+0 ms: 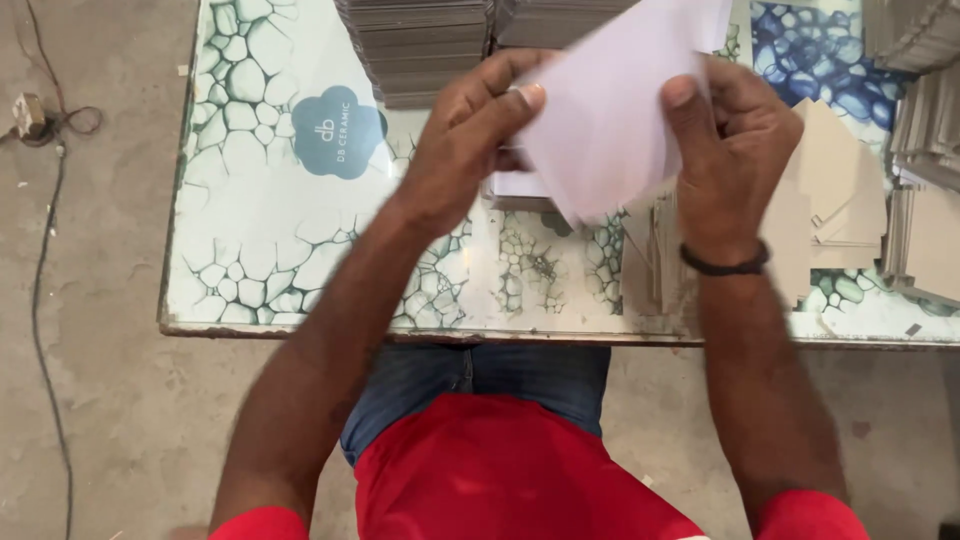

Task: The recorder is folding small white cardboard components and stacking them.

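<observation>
Fingers of the left hand (470, 150) and right hand (735, 150) pinch a white sheet (610, 120) above the tiled table (270, 250). Its top edge is cut off. Grey stacks (420, 50) behind it are half hidden; under it, a small pile stays unclear.

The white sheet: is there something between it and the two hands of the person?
Nothing visible. The left hand and the right hand both hold the white sheet directly, fingers on its edges, above the patterned table. Grey card stacks lie behind it, not between.
</observation>
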